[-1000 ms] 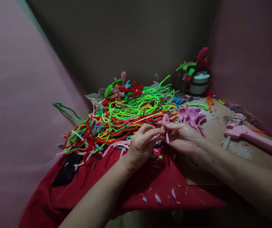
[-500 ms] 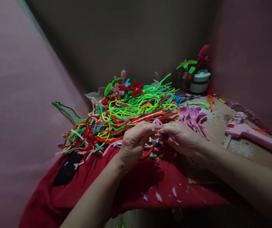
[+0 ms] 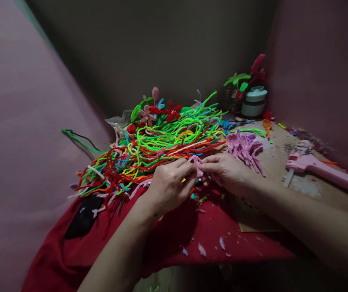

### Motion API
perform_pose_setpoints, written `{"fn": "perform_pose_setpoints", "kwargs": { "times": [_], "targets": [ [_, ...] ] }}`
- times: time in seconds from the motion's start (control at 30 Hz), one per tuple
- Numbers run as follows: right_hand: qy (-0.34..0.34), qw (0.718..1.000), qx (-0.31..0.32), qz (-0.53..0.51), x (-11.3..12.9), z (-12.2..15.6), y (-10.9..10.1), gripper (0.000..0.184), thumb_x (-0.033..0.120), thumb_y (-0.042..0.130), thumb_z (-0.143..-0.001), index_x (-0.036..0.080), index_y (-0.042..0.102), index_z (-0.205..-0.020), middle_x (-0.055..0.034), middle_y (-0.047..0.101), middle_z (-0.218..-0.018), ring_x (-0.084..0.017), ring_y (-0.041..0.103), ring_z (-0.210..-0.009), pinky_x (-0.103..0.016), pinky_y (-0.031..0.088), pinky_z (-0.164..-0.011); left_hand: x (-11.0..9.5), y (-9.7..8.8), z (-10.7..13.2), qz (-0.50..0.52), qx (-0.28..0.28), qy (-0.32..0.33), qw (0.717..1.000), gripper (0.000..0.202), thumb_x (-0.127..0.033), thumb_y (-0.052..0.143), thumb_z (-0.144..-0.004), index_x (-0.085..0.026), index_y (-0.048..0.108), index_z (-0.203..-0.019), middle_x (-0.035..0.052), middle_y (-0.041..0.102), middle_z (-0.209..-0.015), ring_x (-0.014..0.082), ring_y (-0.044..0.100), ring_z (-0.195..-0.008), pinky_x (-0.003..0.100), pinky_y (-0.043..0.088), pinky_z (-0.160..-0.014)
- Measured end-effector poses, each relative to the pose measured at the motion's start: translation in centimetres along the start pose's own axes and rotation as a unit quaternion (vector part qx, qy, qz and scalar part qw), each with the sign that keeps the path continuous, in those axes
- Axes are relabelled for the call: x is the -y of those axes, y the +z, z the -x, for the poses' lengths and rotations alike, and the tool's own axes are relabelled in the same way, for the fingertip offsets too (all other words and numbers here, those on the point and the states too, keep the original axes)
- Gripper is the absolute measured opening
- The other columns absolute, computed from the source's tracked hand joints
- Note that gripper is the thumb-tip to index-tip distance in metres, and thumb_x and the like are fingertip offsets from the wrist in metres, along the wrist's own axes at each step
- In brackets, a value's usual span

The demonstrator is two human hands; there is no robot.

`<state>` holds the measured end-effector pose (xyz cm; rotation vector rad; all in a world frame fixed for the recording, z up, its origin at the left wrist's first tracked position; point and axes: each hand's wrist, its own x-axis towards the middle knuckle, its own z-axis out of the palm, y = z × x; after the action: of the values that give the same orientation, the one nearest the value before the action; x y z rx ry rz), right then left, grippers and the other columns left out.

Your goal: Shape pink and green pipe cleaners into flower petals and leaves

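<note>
A pink pipe cleaner, bent into a small looped shape, is pinched between both hands over the front of the table. My left hand has its thumb and forefinger closed on the left side of it. From the right, my right hand grips the other side with its fingertips. Part of a small metal tool shows dimly below the fingers; I cannot make out its kind. Just beyond my right hand lies a bunch of pink-purple pipe-cleaner petals. A tangled heap of coloured pipe cleaners spreads behind my left hand.
A pink glue gun lies on the right. At the back stand a lidded jar and finished flowers. A black phone-like slab rests on the red cloth at left, and fluff scraps lie near the front edge.
The fingers have shifted on the pink pipe cleaner, and its looped shape now shows more between them. My left hand has turned, knuckles up. The whole view has moved slightly.
</note>
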<state>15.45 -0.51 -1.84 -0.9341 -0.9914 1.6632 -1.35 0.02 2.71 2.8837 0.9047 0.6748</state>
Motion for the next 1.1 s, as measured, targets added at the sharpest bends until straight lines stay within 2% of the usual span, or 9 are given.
{"fn": "perform_pose_setpoints", "kwargs": {
  "times": [0.33,0.53,0.67,0.77,0.87,0.9,0.97,1.03,1.1],
  "targets": [
    [-0.019,0.983,-0.046,0.176,0.9,1.0,0.9,0.029,0.034,0.057,-0.077,0.013,0.056,-0.058,0.0001,0.057,-0.047,-0.005,0.046,-0.036,-0.015,0.033,-0.035,-0.2,0.8,0.3,-0.132,0.016,0.02,0.991,0.017,-0.019,0.039,-0.084,-0.015,0.055,-0.079,0.0029,0.059,-0.075,0.0112,0.051,-0.061,0.023,0.037,-0.053],
    [-0.012,0.985,-0.046,0.168,0.5,0.9,1.0,0.025,0.034,0.056,-0.078,0.013,0.057,-0.064,-0.0019,0.061,-0.057,-0.008,0.052,-0.04,-0.019,0.043,-0.04,-0.2,1.6,0.5,-0.16,0.017,0.043,0.986,0.014,-0.017,0.04,-0.084,-0.016,0.054,-0.081,0.0027,0.059,-0.076,0.0125,0.053,-0.064,0.023,0.038,-0.053],
    [-0.021,0.983,-0.067,0.168,0.3,0.9,1.1,0.023,0.032,0.059,-0.074,0.013,0.058,-0.061,0.001,0.055,-0.048,-0.006,0.049,-0.036,-0.016,0.037,-0.034,-0.7,2.3,0.5,-0.18,0.036,0.039,0.982,0.016,-0.015,0.038,-0.084,-0.013,0.054,-0.086,0.0074,0.059,-0.08,0.0149,0.055,-0.067,0.026,0.043,-0.056],
    [-0.02,0.986,-0.062,0.155,0.3,0.9,0.9,0.022,0.029,0.061,-0.071,0.013,0.057,-0.056,0.0008,0.054,-0.044,-0.006,0.046,-0.034,-0.016,0.033,-0.032,-1.0,2.3,0.4,-0.102,0.029,0.031,0.994,0.017,-0.013,0.038,-0.084,-0.012,0.052,-0.093,0.01,0.058,-0.088,0.016,0.056,-0.074,0.028,0.046,-0.064],
    [-0.013,0.995,-0.047,0.086,0.5,0.9,0.7,0.015,0.024,0.063,-0.069,0.014,0.057,-0.058,-0.0004,0.058,-0.05,-0.009,0.05,-0.037,-0.019,0.041,-0.036,-0.6,1.5,-0.2,0.089,-0.042,-0.043,0.994,0.018,-0.014,0.045,-0.081,-0.014,0.05,-0.098,0.0092,0.056,-0.099,0.0148,0.056,-0.084,0.028,0.048,-0.073],
    [-0.012,0.997,-0.049,0.061,0.5,0.9,0.7,0.012,0.023,0.063,-0.068,0.014,0.059,-0.062,-0.001,0.06,-0.054,-0.009,0.052,-0.039,-0.021,0.044,-0.039,-0.4,1.2,-0.4,0.166,-0.07,-0.099,0.979,0.019,-0.017,0.05,-0.08,-0.015,0.049,-0.099,0.008,0.056,-0.099,0.014,0.058,-0.082,0.028,0.049,-0.072],
    [-0.012,0.998,-0.059,0.026,0.6,0.9,0.8,0.007,0.022,0.063,-0.068,0.015,0.062,-0.068,-0.002,0.063,-0.061,-0.01,0.054,-0.043,-0.025,0.048,-0.043,0.2,0.8,-0.7,0.335,-0.085,-0.228,0.91,0.024,-0.022,0.058,-0.074,-0.015,0.049,-0.095,0.0044,0.058,-0.088,0.012,0.059,-0.068,0.026,0.051,-0.06],
    [-0.015,0.998,-0.063,0.011,0.7,0.9,0.9,0.006,0.022,0.063,-0.068,0.016,0.063,-0.07,-0.0024,0.064,-0.065,-0.011,0.054,-0.044,-0.026,0.049,-0.044,0.7,0.6,-0.9,0.478,-0.026,-0.32,0.817,0.024,-0.026,0.063,-0.071,-0.014,0.05,-0.087,0.0005,0.057,-0.071,0.0099,0.056,-0.051,0.022,0.047,-0.045],
    [-0.016,0.998,-0.06,0.009,0.6,1.0,1.0,0.005,0.021,0.063,-0.068,0.016,0.062,-0.069,-0.002,0.063,-0.063,-0.011,0.054,-0.045,-0.025,0.049,-0.043,1.0,0.7,-0.8,0.56,0.04,-0.354,0.748,0.022,-0.03,0.064,-0.07,-0.013,0.052,-0.078,-0.0019,0.054,-0.057,0.0077,0.05,-0.041,0.019,0.042,-0.037]
  ]
}}
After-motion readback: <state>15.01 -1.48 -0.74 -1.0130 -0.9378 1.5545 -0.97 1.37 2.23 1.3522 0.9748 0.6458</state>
